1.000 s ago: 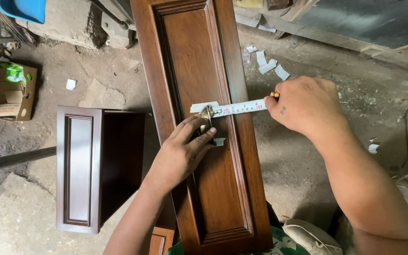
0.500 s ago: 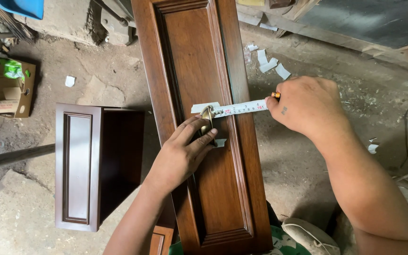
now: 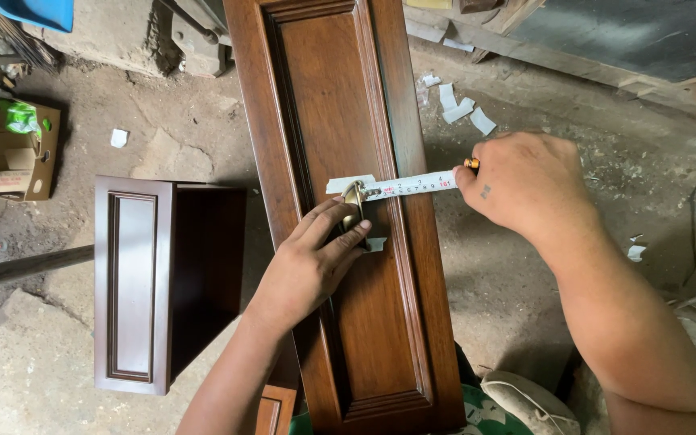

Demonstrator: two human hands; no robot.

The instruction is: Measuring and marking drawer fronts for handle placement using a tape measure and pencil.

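Two hands measure: left hand (image 3: pixel 312 266) flat, pinning the brass handle (image 3: pixel 354 201) on the door panel (image 3: pixel 380 322), right hand (image 3: pixel 525 189) closed on the tape measure (image 3: pixel 412 185); marking the spot likely follows.

Left hand (image 3: pixel 308 266) (marginally) lower.

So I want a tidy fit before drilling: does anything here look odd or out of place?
Nothing damaged. Torn white paper scraps litter the dirty concrete floor beside the dark brown wooden door panel. The left hand presses the brass handle; the right hand stretches the white tape measure level.
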